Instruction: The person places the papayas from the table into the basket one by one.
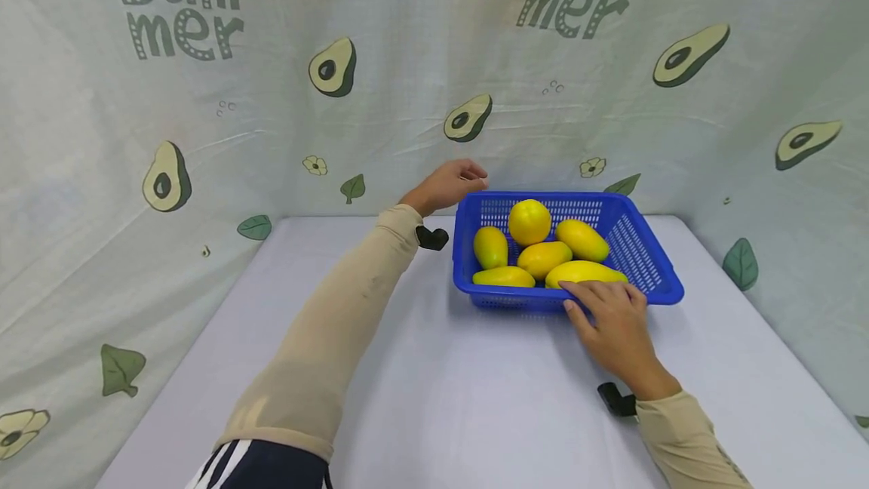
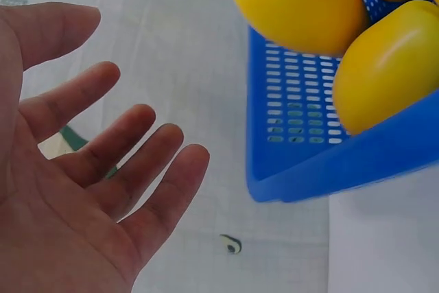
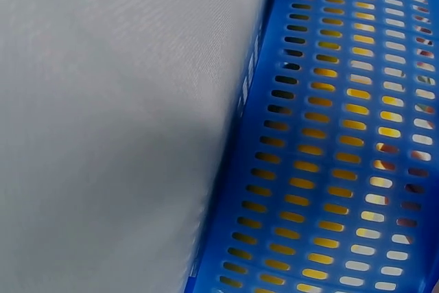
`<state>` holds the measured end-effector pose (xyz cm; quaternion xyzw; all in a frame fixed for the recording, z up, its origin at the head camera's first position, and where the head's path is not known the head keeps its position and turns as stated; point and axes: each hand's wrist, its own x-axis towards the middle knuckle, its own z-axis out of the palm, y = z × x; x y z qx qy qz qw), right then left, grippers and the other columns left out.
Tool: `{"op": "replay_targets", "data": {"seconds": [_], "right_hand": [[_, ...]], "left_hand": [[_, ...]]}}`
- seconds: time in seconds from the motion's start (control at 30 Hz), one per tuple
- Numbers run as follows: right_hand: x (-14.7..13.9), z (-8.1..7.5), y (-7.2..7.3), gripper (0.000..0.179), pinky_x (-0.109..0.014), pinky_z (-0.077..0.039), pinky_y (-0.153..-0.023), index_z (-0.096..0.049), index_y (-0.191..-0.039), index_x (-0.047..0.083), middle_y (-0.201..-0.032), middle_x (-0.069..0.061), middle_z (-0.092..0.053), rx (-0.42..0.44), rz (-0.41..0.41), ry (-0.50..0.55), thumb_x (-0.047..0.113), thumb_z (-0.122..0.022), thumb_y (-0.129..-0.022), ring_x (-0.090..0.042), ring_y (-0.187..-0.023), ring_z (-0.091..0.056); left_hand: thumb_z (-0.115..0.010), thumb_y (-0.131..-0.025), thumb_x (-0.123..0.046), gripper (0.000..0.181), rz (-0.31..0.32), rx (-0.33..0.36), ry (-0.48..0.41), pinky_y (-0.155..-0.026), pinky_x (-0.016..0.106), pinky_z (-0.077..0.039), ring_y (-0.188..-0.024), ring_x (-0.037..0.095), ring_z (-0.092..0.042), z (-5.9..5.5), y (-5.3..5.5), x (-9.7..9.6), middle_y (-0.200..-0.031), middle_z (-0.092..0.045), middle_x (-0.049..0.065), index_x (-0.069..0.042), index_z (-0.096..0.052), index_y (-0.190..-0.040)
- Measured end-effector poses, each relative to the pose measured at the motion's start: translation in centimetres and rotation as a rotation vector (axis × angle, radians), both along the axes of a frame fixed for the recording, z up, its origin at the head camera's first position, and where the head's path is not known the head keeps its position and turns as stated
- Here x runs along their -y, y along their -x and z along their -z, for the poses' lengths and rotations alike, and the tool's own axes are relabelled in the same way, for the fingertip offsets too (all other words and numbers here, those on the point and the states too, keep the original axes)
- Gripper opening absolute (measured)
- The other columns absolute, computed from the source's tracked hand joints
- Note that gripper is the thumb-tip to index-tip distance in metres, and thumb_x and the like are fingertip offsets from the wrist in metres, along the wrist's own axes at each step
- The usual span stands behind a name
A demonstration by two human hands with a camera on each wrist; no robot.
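A blue plastic basket (image 1: 563,298) with slotted walls stands toward the back of the table, holding several yellow mangoes (image 1: 545,259). My right hand (image 1: 614,327) grips its front rim: the fingers reach over the edge beside the long front mango (image 1: 587,272), and the thumb lies outside the wall. In the right wrist view the slotted wall (image 3: 309,149) fills one side, with yellow fruit and bits of skin showing through. My left hand (image 1: 448,186) hovers by the back left corner, holding nothing. Its fingers (image 2: 161,200) spread loosely, apart from the basket, in the left wrist view.
A white cloth covers the table (image 1: 434,398). Behind and at both sides hangs a pale curtain (image 1: 400,59) printed with avocados, leaves and lettering, close behind the basket's back edge. Each wrist wears a small black device (image 1: 616,400).
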<state>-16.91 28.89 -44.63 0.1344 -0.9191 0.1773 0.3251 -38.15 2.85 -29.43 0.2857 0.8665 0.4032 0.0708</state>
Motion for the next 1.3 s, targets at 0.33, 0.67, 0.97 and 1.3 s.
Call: {"op": "replay_targets", "data": {"seconds": [0.33,0.67,0.97,1.3], "right_hand": [[0.1,0.1,0.1,0.034,-0.061,-0.024,-0.099,-0.069,-0.126,0.014,-0.115,-0.012,-0.067,0.006,0.008,0.000,0.017,-0.068,-0.092,-0.037,-0.110,-0.051],[0.1,0.3,0.0,0.033,-0.060,-0.025,-0.098,-0.069,-0.126,0.014,-0.114,-0.012,-0.068,0.000,0.013,-0.011,0.017,-0.068,-0.093,-0.036,-0.109,-0.052],[0.0,0.0,-0.1,0.034,-0.060,-0.024,-0.098,-0.069,-0.126,0.013,-0.116,-0.012,-0.067,0.001,0.013,-0.008,0.017,-0.068,-0.093,-0.036,-0.109,-0.051],[0.3,0.1,-0.2,0.033,-0.060,-0.025,-0.098,-0.070,-0.125,0.014,-0.114,-0.012,-0.068,0.006,0.015,-0.002,0.016,-0.069,-0.092,-0.036,-0.108,-0.051]], "left_hand": [[-0.060,-0.101,-0.035,0.041,0.142,0.008,0.108,-0.103,0.034,-0.045,-0.123,0.018,-0.055,2.3,-0.9,-3.4,-0.134,-0.060,0.004,-0.012,-0.060,-0.135],[-0.059,-0.101,-0.033,0.045,0.173,-0.062,0.206,-0.100,0.032,-0.046,-0.117,0.018,-0.056,3.6,-2.1,-4.1,-0.132,-0.060,0.004,-0.016,-0.056,-0.142],[-0.058,-0.102,-0.034,0.053,0.288,-0.276,0.553,-0.107,0.035,-0.041,-0.129,0.023,-0.046,4.7,-2.8,-4.3,-0.147,-0.043,0.011,-0.022,-0.046,-0.152],[-0.057,-0.100,-0.042,0.057,0.183,-0.197,0.682,-0.114,0.048,-0.033,-0.141,0.029,-0.033,4.9,-3.3,-4.5,-0.154,-0.038,0.010,-0.021,-0.046,-0.152]]}}
